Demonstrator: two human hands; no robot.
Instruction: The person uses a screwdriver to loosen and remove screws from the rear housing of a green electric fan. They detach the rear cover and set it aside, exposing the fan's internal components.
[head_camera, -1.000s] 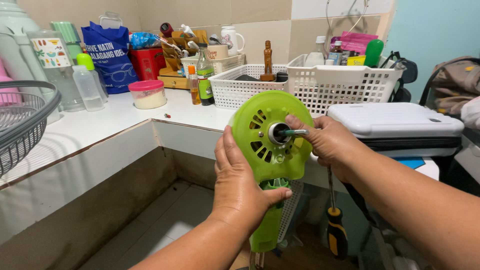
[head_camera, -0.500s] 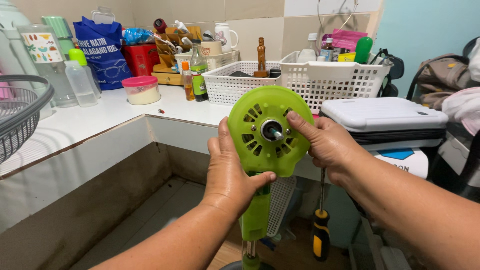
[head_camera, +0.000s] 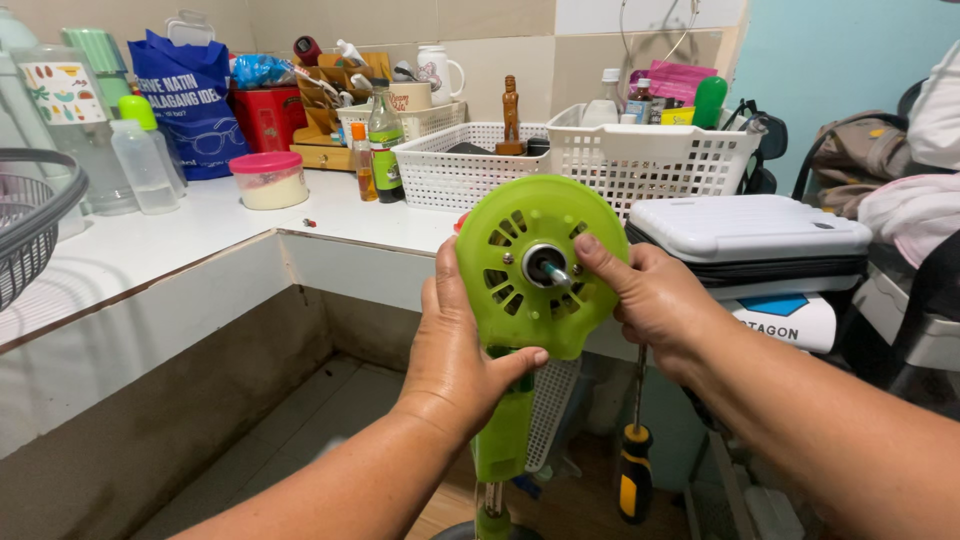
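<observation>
White tiled counter upper left. Left hand, right hand still grip round green plastic fan housing, now slightly lower; black-yellow screwdriver dangles.

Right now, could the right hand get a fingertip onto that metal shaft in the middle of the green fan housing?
Probably yes. The right hand grips the green fan housing beside the metal shaft, its forefinger lying close, with nothing between. The screwdriver hanging from it might hamper it.
</observation>
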